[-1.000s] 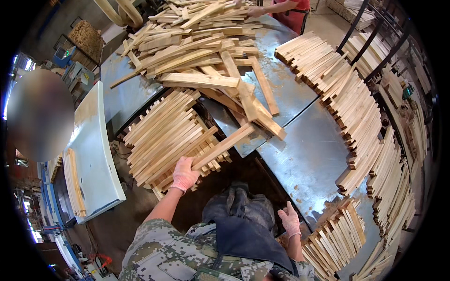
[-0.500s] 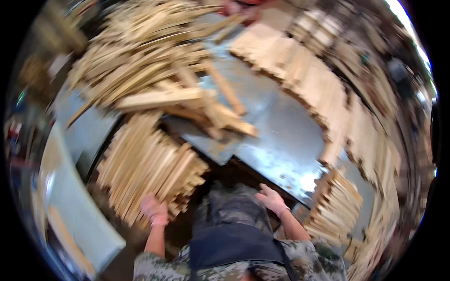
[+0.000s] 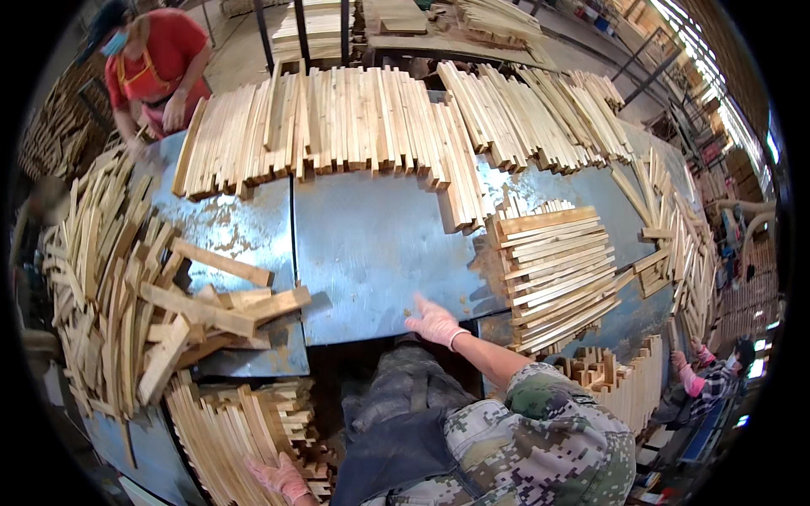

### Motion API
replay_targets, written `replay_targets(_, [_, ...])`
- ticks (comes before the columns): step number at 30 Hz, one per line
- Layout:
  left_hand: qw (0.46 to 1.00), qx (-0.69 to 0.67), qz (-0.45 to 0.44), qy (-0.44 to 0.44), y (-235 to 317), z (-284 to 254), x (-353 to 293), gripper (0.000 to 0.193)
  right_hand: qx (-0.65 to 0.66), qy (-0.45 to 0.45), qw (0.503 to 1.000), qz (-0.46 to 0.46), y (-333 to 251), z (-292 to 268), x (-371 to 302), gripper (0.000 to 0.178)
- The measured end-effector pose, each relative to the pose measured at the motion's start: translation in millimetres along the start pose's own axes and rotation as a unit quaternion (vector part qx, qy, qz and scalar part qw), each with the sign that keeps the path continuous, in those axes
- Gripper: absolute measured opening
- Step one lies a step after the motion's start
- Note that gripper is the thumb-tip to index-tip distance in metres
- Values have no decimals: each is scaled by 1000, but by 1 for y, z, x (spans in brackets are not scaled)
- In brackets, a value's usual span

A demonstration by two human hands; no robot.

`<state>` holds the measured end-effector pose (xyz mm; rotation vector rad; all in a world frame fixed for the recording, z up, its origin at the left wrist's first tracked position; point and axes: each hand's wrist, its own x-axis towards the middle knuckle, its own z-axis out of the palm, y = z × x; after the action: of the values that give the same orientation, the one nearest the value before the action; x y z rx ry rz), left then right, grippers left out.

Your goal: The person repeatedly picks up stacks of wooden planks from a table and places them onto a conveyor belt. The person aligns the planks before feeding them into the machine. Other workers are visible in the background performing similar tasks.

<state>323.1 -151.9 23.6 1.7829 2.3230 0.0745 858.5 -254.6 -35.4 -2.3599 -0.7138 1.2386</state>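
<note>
My right hand (image 3: 436, 323), in a thin pinkish glove, reaches over the front edge of the blue-grey metal table (image 3: 371, 236), fingers stretched out and holding nothing. Low at the left, my gloved left hand (image 3: 280, 478) lies with fingers spread at the near side of a stack of wooden strips (image 3: 224, 434); whether it presses on them I cannot tell. Another neat stack of strips (image 3: 557, 270) lies to the right of my right hand.
Across the table's far side runs a long row of strips (image 3: 354, 118). A loose heap of strips (image 3: 110, 270) covers the left, another heap (image 3: 683, 244) the right. A person in red (image 3: 160, 67) stands at far left; another person (image 3: 709, 384) is at right.
My view has swung to the right, so the row of strips now lies straight ahead. The right hand has come forward over the table edge; the left remains by the left stack.
</note>
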Motion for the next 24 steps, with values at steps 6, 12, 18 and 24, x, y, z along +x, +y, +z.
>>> replay_targets(6, [909,-374,60,-173,161,25,25,65,-117,272,951,84,6,-140,97,122])
replay_targets(12, [854,-176,248,-422,370,87,12,66,-90,202,948,227,21,-255,181,131])
replay_targets(18, [788,-151,281,-527,495,164,-14,67,-20,175,957,229,33,-273,212,130])
replay_targets(24, [760,-176,260,-570,566,194,-8,70,-81,189,961,186,40,-310,247,129])
